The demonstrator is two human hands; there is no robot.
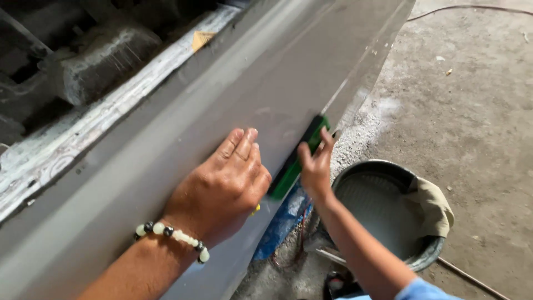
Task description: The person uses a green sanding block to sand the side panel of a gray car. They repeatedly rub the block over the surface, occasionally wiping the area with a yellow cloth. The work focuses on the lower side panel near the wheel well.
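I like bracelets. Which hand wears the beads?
The left hand, flat on the grey panel, wears the bead bracelet; the right hand grips a green block, wrist bare.

The bare grey concrete floor (477, 111) is dusty, with a paler powdery patch close beside the lower edge of the slanting grey metal panel (222, 111). On it stands a round dark metal basin (383, 211) with a khaki cloth (430, 203) draped over its right rim. Just left of the basin lies a crumpled blue plastic sheet (283, 222), partly under the panel's edge. A thin cable (466, 8) runs across the floor at top right, and small scraps lie scattered nearby
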